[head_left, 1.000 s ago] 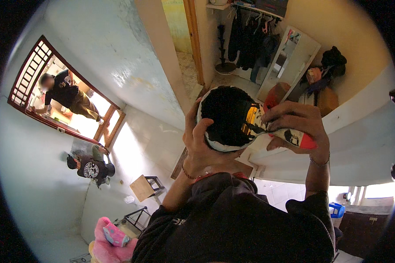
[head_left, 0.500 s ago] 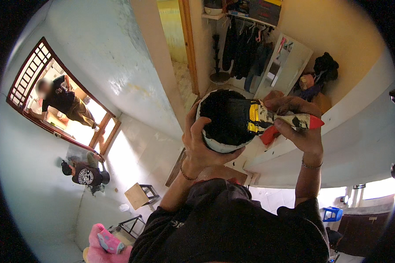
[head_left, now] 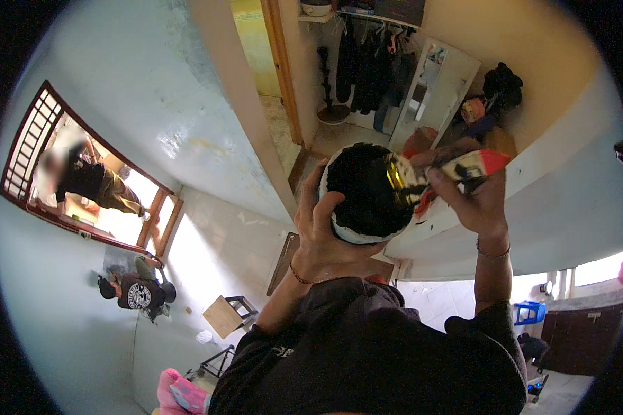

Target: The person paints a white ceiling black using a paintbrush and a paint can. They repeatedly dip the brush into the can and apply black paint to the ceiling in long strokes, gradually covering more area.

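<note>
change: brush handle has swung up. A second ago its red end pointed down-right, now it points up-right, level with the tub's top.
change, tub: round tub with dark contents and a white rim has barely shifted; it sits at the same spot in front of me.
meaning: as I read it, the yellow-banded end is tipping into the dark contents, so the brush is being loaded, not lifted clear. Bristles are hidden, so I can't confirm contact.
left hand: clamped around the tub's side and underside, thumb up along the wall.
right hand: fingers closed on the brush handle, gripping near mid-length.
tub location: held up between both hands, touching only my left.
count, in hand: 1 tub, 1 brush.
count, wrists: 2 bracelets, one on each.
count, people nearby: 2, both far left. One is in the barred opening, one is lower down in a dark shirt. Neither is near my hands.
count, other: 1 wooden stool, 1 blue container.
</note>
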`<state>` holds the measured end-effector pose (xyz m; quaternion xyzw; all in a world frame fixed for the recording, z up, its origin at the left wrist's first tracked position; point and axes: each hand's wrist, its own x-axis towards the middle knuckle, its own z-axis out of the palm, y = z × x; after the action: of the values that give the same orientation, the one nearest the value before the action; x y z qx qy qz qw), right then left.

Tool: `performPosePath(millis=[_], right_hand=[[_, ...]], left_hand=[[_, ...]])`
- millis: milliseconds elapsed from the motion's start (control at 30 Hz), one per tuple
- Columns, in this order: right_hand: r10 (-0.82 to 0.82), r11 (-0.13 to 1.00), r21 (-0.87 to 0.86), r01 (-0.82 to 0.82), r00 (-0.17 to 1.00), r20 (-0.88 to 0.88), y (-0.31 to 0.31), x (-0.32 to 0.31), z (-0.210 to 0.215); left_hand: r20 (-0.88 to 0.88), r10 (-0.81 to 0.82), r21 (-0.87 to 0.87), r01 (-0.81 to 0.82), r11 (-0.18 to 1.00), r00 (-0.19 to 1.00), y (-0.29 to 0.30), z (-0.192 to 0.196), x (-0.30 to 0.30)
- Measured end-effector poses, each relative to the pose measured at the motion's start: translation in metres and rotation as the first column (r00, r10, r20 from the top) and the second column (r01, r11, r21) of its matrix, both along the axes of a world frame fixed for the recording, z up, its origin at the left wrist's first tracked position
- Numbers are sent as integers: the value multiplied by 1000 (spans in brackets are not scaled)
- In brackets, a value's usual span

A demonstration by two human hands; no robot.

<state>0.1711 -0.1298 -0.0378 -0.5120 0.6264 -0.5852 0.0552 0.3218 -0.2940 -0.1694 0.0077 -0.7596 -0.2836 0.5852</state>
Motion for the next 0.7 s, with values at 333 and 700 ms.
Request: performPosePath(millis=[333,700], right_hand=[[-66,996,55,70,995,-73,-59,-3,0],[-143,990,6,144,976,163,-104,5,-12]], left_hand=[[28,-13,-24,13,1000,1000,-73,0,-8],[38,-33,-4,33,999,999,-127,-2,-4]])
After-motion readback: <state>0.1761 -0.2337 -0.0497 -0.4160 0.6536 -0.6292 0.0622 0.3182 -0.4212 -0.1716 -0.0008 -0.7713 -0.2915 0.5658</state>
